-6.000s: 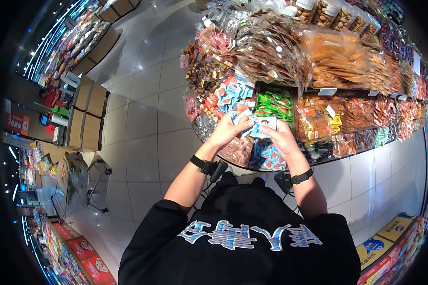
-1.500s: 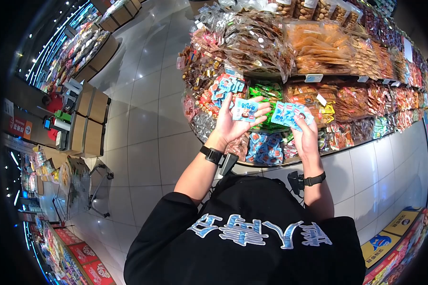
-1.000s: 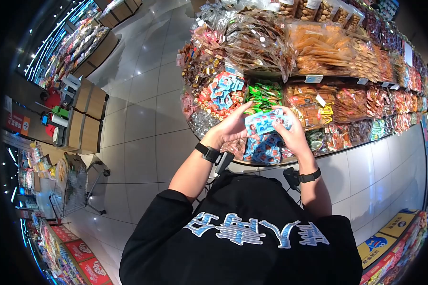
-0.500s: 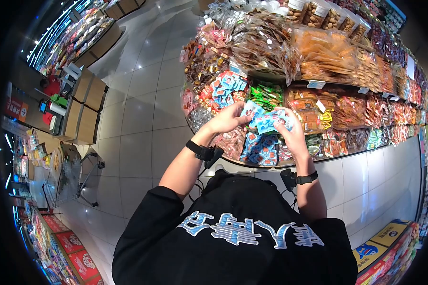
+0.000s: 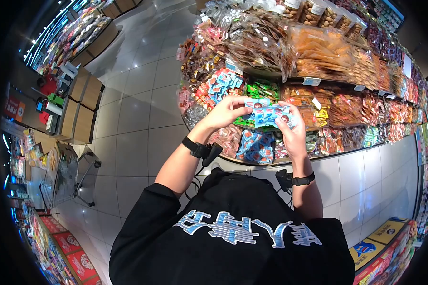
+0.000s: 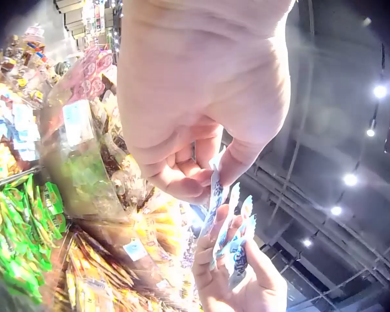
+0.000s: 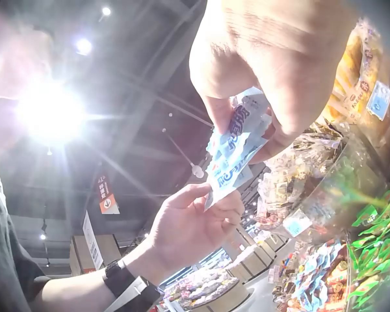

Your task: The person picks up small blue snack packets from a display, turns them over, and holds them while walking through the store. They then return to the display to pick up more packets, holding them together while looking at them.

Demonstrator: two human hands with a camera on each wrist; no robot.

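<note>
In the head view, my left hand (image 5: 225, 114) pinches the corner of a small light-blue snack packet (image 5: 257, 104) between thumb and fingers. My right hand (image 5: 293, 134) grips several similar blue packets (image 5: 271, 117), its thumb lying across their front. The two lots overlap in front of my chest, above the display. From the left wrist, the single packet (image 6: 214, 198) shows nearly edge-on in the left fingertips, and the others (image 6: 239, 250) stand fanned in the right hand. White and dark-blue print shows on the packets (image 7: 237, 140) in the right wrist view.
A curved display counter holds heaps of wrapped snacks. Green packets (image 5: 262, 90) lie just beyond my hands, loose blue packets (image 5: 256, 146) at the near edge, and more blue ones (image 5: 223, 83) at left. A shopping cart (image 5: 64, 175) and checkout counter (image 5: 76, 111) stand left.
Earlier a packet lay on my open left palm with the right hand apart. The hands came together, and the left fingers now pinch one packet against the right hand's fanned bunch.
</note>
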